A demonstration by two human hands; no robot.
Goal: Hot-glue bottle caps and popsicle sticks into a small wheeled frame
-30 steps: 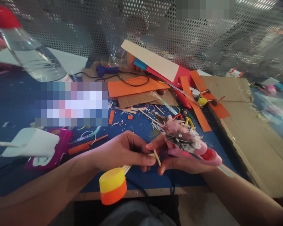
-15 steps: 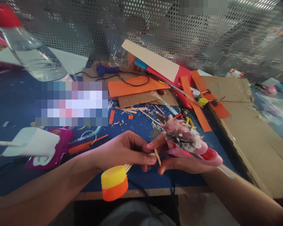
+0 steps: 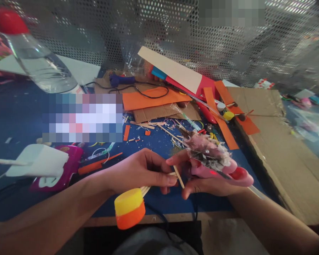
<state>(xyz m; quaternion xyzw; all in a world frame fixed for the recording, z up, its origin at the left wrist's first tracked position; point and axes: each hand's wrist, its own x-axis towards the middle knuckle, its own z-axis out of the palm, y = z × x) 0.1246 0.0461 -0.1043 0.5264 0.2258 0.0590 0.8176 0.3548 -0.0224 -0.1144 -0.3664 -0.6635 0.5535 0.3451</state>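
Note:
My left hand (image 3: 149, 170) is closed in a pinch round thin wooden sticks (image 3: 145, 190). At their near end sits a cap-like piece (image 3: 129, 208), yellow above and orange below. A short wooden stick (image 3: 179, 176) lies crosswise at the far end of the sticks, by my left fingertips. My right hand (image 3: 202, 182) holds a pink glue gun (image 3: 212, 163) crusted with whitish and dark scraps, a small red light showing on its side. My right index finger and thumb are spread near the two ends of the short stick. The grip inside my right palm is partly hidden.
Wood bits and paper scraps litter the blue table (image 3: 138, 141). Orange sheets (image 3: 154, 99) and cardboard (image 3: 276, 148) lie behind and right. A red-capped bottle (image 3: 48, 67) and a white plug adapter (image 3: 38, 159) stand left. A perforated metal panel (image 3: 170, 32) rises behind.
My right hand and the glue gun have shifted slightly right. My right thumb has moved a little away from the short stick. My left hand stays almost in place.

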